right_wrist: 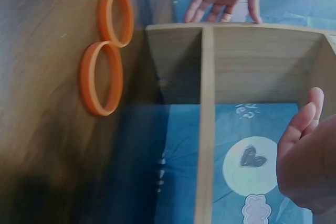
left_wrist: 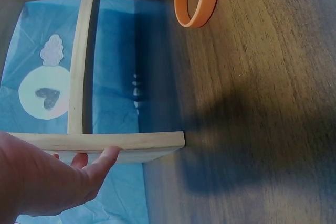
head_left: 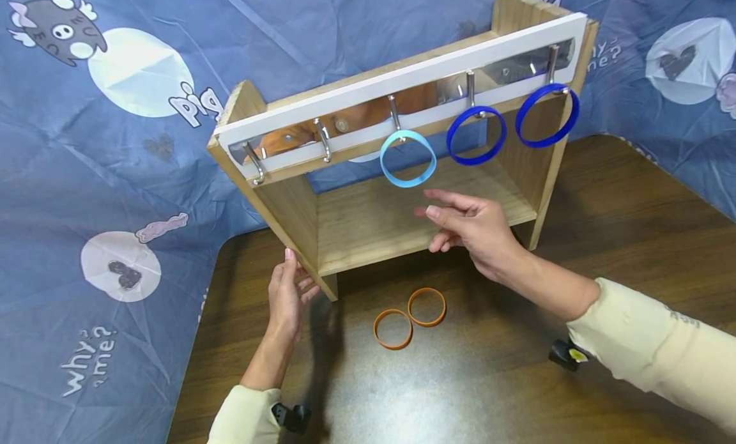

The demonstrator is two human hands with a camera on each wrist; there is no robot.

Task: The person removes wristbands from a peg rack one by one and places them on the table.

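Note:
My left hand (head_left: pixel 285 298) rests with its fingers against the outer left side of a wooden rack (head_left: pixel 368 230). In the left wrist view its fingertips press that side panel (left_wrist: pixel 152 141). My right hand (head_left: pixel 474 230) hovers in front of the rack's shelf with nothing in its fingers, just below a light blue ring (head_left: pixel 384 166). That ring hangs on the middle hook (head_left: pixel 394 112). Two dark blue rings, one nearer the middle (head_left: pixel 504 134) and one at the far right (head_left: pixel 577 115), hang on the two right hooks. Two orange rings (head_left: pixel 393 348) lie touching on the table.
The two left hooks, one at the end (head_left: pixel 255 165) and its neighbour (head_left: pixel 322 140), bear no rings. The rack stands on a brown wooden table (head_left: pixel 494 380), close to a blue patterned cloth (head_left: pixel 132 188) behind it.

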